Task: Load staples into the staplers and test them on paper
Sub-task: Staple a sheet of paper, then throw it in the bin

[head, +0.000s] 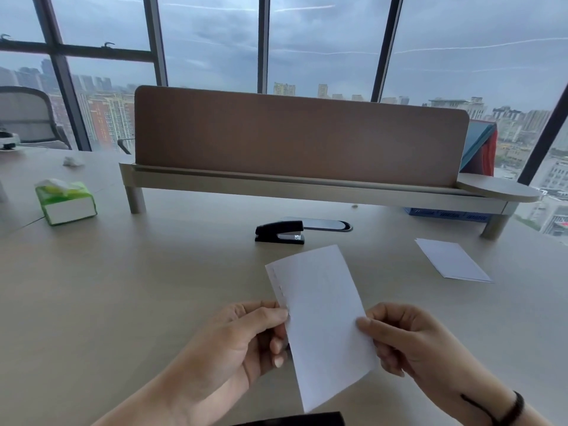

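Both hands (pixel 242 336) (pixel 408 339) pinch paper's (pixel 322 318) side edges.

No legible text or labels anywhere.

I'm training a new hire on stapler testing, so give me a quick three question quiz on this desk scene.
1. True or false: the black stapler is in a hand.
2. What do the left hand and right hand pinch?
3. The spare paper lies: A) right of the stapler, B) on the tissue pack.

Key: 1 false, it sits on the desk. 2 the held paper. 3 A.
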The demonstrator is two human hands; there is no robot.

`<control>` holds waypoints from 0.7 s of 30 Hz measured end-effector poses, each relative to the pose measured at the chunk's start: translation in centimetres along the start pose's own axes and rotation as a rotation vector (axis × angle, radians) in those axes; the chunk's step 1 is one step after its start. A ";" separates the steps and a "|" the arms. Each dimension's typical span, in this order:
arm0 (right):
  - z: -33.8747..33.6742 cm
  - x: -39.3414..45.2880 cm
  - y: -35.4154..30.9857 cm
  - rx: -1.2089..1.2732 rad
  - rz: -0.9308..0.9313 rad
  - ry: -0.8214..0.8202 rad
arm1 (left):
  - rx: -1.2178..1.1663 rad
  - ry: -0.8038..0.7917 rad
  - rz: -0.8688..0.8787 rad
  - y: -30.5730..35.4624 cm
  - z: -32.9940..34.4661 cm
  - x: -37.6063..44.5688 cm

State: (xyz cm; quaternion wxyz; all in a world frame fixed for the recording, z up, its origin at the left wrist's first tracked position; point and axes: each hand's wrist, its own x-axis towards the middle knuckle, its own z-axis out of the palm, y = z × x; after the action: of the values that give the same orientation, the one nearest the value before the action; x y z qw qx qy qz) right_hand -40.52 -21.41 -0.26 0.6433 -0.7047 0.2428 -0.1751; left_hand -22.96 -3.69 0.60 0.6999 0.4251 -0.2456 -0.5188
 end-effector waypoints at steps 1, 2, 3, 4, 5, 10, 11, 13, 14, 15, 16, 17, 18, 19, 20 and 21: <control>0.0 -0.1 -0.1 0.012 -0.001 0.005 | -0.008 -0.007 0.002 0.1 0.1 0.0; -0.1 -0.2 -0.2 0.025 0.000 0.012 | -0.016 -0.012 0.005 0.1 0.2 0.0; -0.2 -0.4 -0.4 0.042 0.004 0.017 | -0.022 -0.016 0.011 0.1 0.2 0.0; -0.2 -0.6 -0.6 0.063 0.009 0.018 | -0.028 -0.023 0.018 0.1 0.3 0.0; -0.2 -0.9 -0.9 0.087 0.015 0.019 | -0.032 -0.032 0.025 0.1 0.5 0.0; -1.0 -3.3 -2.4 0.126 0.017 0.050 | 0.057 -0.074 0.086 0.8 2.4 -0.4; -1.3 -4.2 -2.6 0.118 0.012 0.067 | 0.100 -0.089 0.102 0.9 3.2 -0.6; -2.2 -6.2 -2.9 0.092 0.005 0.107 | 0.193 -0.125 0.135 0.9 5.0 -1.0; -2.7 -7.4 -3.0 0.087 -0.001 0.131 | 0.245 -0.141 0.153 0.8 6.1 -1.3; -3.2 -8.5 -3.2 0.094 -0.014 0.152 | 0.306 -0.150 0.175 0.5 7.3 -1.5; -3.8 -9.7 -3.3 0.112 -0.035 0.169 | 0.364 -0.150 0.201 0.1 8.4 -1.6; -4.3 -10.9 -3.4 0.139 -0.055 0.191 | 0.422 -0.147 0.232 -0.5 9.5 -1.6; -5.0 -12.1 -3.4 0.168 -0.070 0.217 | 0.471 -0.140 0.265 -1.1 10.7 -1.6; -5.8 -13.4 -3.3 0.197 -0.078 0.244 | 0.517 -0.143 0.300 -1.8 11.9 -1.6; -6.7 -14.7 -3.0 0.223 -0.081 0.272 | 0.556 -0.154 0.329 -2.5 13.1 -1.6; -7.6 -16.1 -2.8 0.250 -0.078 0.306 | 0.597 -0.174 0.354 -3.4 14.3 -1.7</control>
State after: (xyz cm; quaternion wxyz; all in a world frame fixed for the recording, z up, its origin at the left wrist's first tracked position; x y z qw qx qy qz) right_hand -57.63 -18.34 4.39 0.6741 -0.5934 0.2866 -0.3336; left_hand -36.52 -7.33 5.33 0.6002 0.5160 -0.5149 -0.3293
